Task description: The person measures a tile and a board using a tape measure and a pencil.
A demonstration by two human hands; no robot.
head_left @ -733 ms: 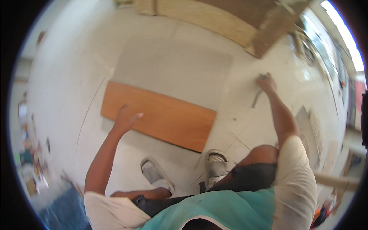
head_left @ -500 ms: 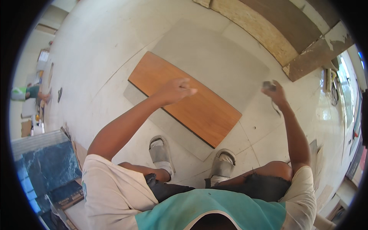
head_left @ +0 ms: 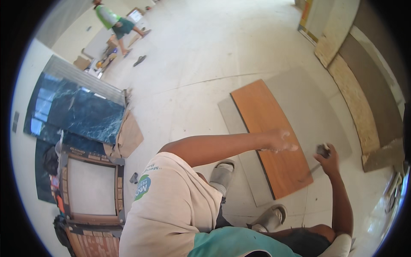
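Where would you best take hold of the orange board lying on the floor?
Probably by its long edges, a hand on each side. The orange board lies flat on a grey slab, thin and long, so only the edges offer a grip. The left long edge, facing open floor, looks freest; the left hand is over its near end.

Far from my hands, up and to the left, I see flattened brown cardboard [head_left: 128, 135] lying on the floor against the dark marbled slabs. Farther up-left, a small brown box [head_left: 80, 63] sits by the wall. Well above my hands, a yellow-and-orange strip sign [head_left: 305, 17] stands upright.
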